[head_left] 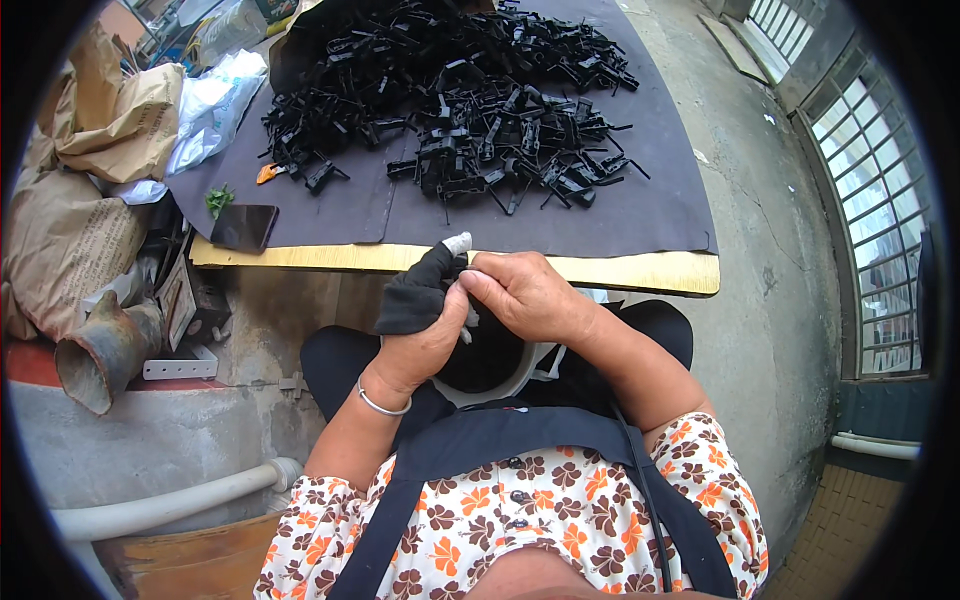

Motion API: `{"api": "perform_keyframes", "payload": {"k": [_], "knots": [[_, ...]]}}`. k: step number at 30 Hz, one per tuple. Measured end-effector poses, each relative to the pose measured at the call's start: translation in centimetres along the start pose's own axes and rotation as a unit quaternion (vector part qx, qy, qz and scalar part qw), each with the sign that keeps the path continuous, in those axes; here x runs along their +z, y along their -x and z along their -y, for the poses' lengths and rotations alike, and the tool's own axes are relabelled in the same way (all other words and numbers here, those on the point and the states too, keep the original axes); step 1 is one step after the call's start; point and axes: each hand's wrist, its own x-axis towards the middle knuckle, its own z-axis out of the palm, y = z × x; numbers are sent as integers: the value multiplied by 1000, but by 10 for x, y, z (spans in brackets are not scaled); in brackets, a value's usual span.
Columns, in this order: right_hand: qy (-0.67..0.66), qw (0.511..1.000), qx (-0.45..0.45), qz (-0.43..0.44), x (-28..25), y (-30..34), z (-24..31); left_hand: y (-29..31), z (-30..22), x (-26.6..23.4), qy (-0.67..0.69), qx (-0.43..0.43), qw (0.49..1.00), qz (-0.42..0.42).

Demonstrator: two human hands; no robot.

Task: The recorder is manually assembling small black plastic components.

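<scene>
My left hand [424, 312] wears a black half-finger glove, with white wrapping on the fingertips. It meets my right hand [528, 296], which is bare, just in front of the table edge. Thumbs and fingers of both are pinched together at one spot; whatever lies between them is hidden or too small to make out. Below them, between my knees, stands a pale bucket [522, 372] with a dark inside. Beyond my hands, a large heap of small black plastic parts [500, 135] with thin arms covers much of the dark-topped table [330, 215].
A dark phone [245, 228], a green sprig [219, 200] and an orange piece [268, 173] lie at the table's left. Paper sacks [75, 235], a white plastic bag [218, 110] and a rusty pipe piece [95, 365] crowd the left side. A barred window [875, 200] is at right.
</scene>
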Motion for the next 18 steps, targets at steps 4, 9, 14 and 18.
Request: {"api": "perform_keyframes", "payload": {"k": [4,9,14,18], "knots": [[-27,998,61,3,3,-1,4,-1,-3,3,-107,72,991,-20],[-118,991,42,-43,18,0,-9,-2,-1,2,-231,149,961,-18],[-181,980,60,-58,29,2,-17,1,1,3,-230,149,961,-23],[-149,988,45,-9,6,1,-9,0,-7,3,-18,12,1000,-16]]}}
